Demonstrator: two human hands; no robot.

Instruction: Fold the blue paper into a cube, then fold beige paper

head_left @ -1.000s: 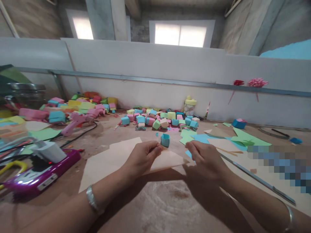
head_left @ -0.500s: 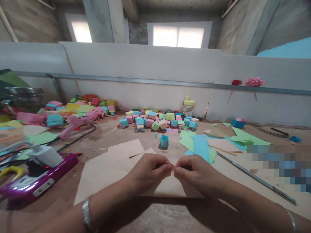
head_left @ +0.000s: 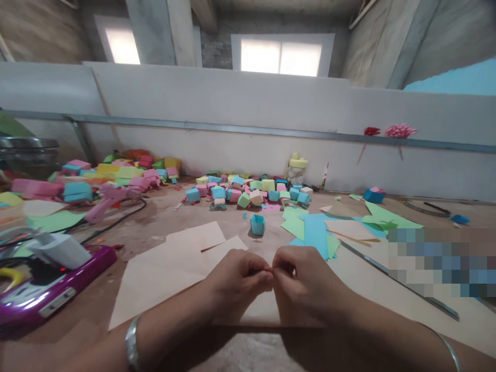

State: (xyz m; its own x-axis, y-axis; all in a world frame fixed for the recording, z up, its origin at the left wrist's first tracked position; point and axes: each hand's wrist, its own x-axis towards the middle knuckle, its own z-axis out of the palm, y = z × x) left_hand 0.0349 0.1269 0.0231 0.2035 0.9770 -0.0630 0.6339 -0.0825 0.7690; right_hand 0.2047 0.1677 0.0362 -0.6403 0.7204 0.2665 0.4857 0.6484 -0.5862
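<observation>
My left hand (head_left: 246, 279) and my right hand (head_left: 304, 274) meet at the fingertips, each closed in a pinch. Whatever lies between the fingers is too small or too hidden to make out. Below them spreads a pale peach paper sheet (head_left: 256, 312) at the table's front edge. Just beyond the fingers a small light-blue folded paper cup (head_left: 258, 225) stands upright with its open top showing. More pale paper (head_left: 163, 268) lies to the left of my left hand. Blue paper (head_left: 314, 235) and green pieces (head_left: 293, 226) are past my right hand.
A purple power strip (head_left: 96, 263) with a white plug (head_left: 62, 250) sits at left, near a pink glue gun (head_left: 103, 204). Small coloured paper boxes (head_left: 232, 194) are heaped behind. A long metal blade (head_left: 399, 279) rests at right. A yellow-lidded bottle (head_left: 297, 168) stands by the wall.
The view has shifted slightly, so the table things sit a little further left. My hands have come closer together, their fingertips now touching; both stay pinched.
</observation>
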